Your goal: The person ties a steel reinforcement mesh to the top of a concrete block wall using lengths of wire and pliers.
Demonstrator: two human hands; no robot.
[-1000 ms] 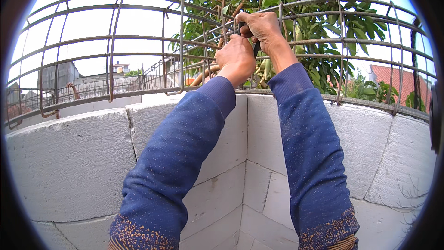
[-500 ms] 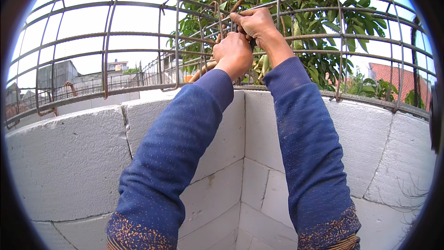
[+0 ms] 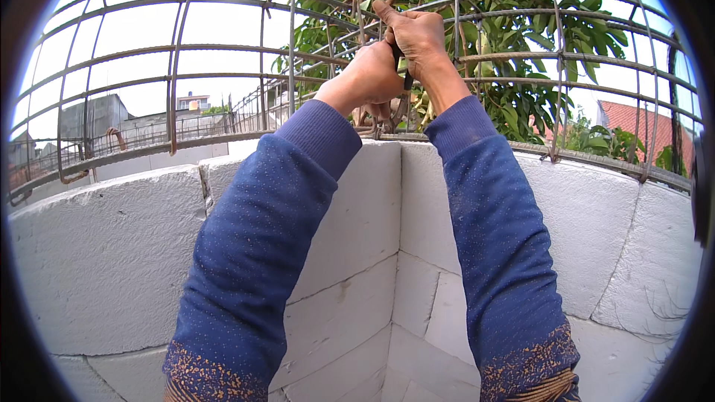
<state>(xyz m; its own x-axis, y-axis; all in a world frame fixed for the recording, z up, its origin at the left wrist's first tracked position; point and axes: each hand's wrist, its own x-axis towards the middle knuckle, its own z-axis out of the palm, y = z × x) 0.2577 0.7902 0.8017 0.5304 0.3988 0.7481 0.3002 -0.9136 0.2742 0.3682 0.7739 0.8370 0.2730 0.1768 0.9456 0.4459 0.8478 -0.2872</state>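
Both hands, left hand (image 3: 370, 74) and right hand (image 3: 418, 36), close together on a dark tool (image 3: 403, 74) at the rebar cage (image 3: 298, 52) corner; tying looks underway, next needs a firm twist

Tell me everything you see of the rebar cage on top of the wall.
The rebar cage is a rusty brown lattice of long horizontal steel bars tied to upright stirrup loops. It lies along the top of the white block wall and turns at its corner, in front of a leafy tree. At that corner the left hand and right hand grip it, with a dark tool between them.
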